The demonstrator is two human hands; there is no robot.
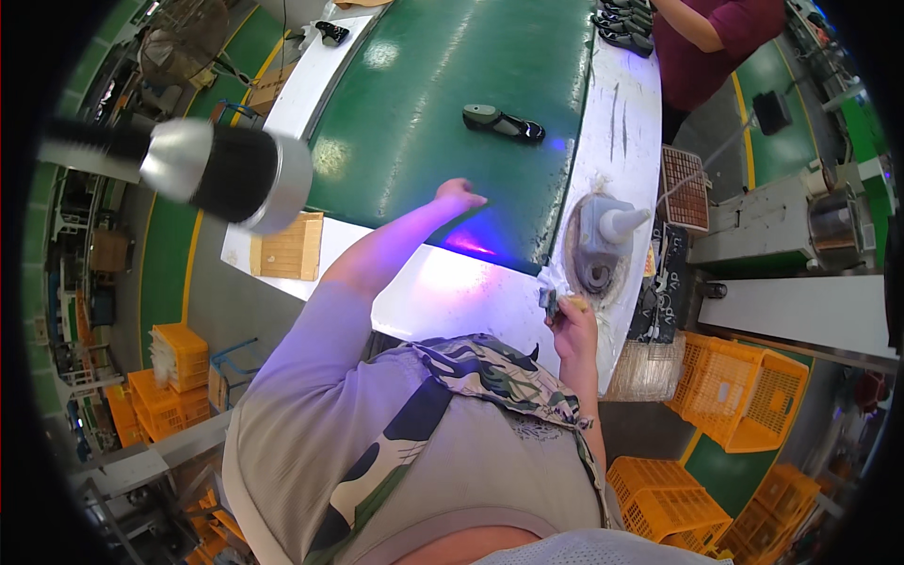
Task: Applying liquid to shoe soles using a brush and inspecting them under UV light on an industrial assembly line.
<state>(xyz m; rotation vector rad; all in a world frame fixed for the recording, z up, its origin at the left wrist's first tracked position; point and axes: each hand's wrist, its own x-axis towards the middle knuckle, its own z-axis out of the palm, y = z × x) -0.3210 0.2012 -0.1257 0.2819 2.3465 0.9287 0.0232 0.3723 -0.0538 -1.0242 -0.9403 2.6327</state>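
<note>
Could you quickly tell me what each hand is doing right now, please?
Left hand: empty, loosely curled, over the green conveyor belt.
Right hand: closed on a small dark tool.

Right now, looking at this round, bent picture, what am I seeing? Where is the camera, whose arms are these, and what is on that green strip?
The camera sits on a person's head and looks down, so the chest and arms belong to the wearer. Its wide lens bends straight edges, which makes the picture look round.

The green strip is a belt with white ledges along both sides. One dark shoe lies on it, and more shoes sit at the far end beside another person.

The left hand stretches out over the belt's near edge and holds nothing. The right hand has its grip closed on a small tool, too small to tell its kind, next to a grey pot with a cone top. Orange crates stand on the floor.
</note>
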